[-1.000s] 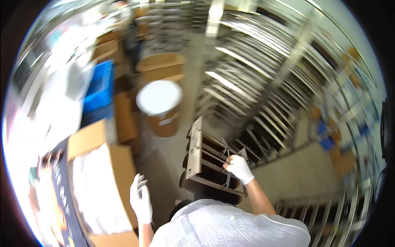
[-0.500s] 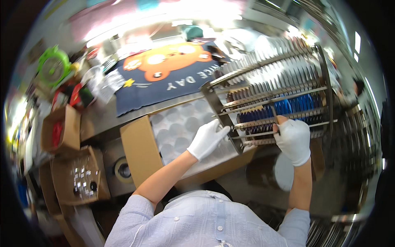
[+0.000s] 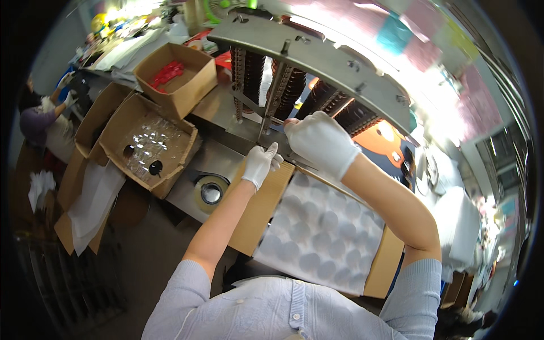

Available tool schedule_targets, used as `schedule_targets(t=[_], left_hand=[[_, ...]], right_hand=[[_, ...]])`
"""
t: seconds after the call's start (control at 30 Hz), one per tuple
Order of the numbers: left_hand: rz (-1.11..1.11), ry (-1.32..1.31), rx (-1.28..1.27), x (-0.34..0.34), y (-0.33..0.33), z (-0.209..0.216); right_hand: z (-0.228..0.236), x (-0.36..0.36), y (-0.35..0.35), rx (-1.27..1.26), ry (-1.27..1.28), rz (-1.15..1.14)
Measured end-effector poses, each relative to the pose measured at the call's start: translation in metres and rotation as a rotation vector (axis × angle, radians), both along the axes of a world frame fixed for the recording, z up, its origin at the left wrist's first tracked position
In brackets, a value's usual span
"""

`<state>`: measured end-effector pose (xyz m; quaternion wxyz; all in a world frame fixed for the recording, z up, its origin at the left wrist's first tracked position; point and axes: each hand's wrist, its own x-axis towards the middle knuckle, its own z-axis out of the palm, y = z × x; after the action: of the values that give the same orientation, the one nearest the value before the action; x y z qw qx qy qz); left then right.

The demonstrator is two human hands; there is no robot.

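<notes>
A metal rack (image 3: 306, 50) filled with rows of dark, thin lens-like discs stands over the far edge of the bench, its flat end plate uppermost. My right hand (image 3: 323, 143), in a white glove with bare fingertips, is closed at one of the rack's bars; the palm side is hidden. Left of it, my gloved left hand (image 3: 260, 165) is beside the rack's foot, thumb apart from half-bent fingers, with nothing visible in it. Below both hands lies an open carton (image 3: 263, 218) with a white sheet (image 3: 323, 232) over rows of round shapes.
A roll of clear tape (image 3: 211, 192) sits on the metal bench left of my left hand. Further left are a box of shiny clear pieces (image 3: 148, 148) and a box with red items (image 3: 170, 73). Behind the rack lies a dark mat (image 3: 374, 165). Another person (image 3: 48, 122) works at far left.
The rack has swung from the right to the far left side of the bench and turned end-up. My right hand moved left with it; my left hand moved slightly left. The view turned too.
</notes>
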<state>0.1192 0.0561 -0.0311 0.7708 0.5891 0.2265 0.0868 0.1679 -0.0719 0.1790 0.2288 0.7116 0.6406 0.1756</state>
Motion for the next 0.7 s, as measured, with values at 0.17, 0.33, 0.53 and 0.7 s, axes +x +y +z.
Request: schedule_targets(t=[0.17,0.33,0.53,0.7], left_hand=[[-0.081,0.147,0.031,0.013,0.054,-0.048],[-0.133,0.149,-0.006,0.009,0.051,-0.061],[0.052,-0.037,0.473,0.042,0.068,-0.032],[-0.051,-0.255,1.112,0.11,0.032,0.09]], right_hand=[[-0.07,0.028,0.059,0.126,0.03,-0.049],[-0.085,0.051,0.06,0.166,0.142,-0.044],[-0.039,0.077,0.004,0.363,0.155,-0.306],[-0.05,0.156,-0.063,0.657,0.483,-0.933]])
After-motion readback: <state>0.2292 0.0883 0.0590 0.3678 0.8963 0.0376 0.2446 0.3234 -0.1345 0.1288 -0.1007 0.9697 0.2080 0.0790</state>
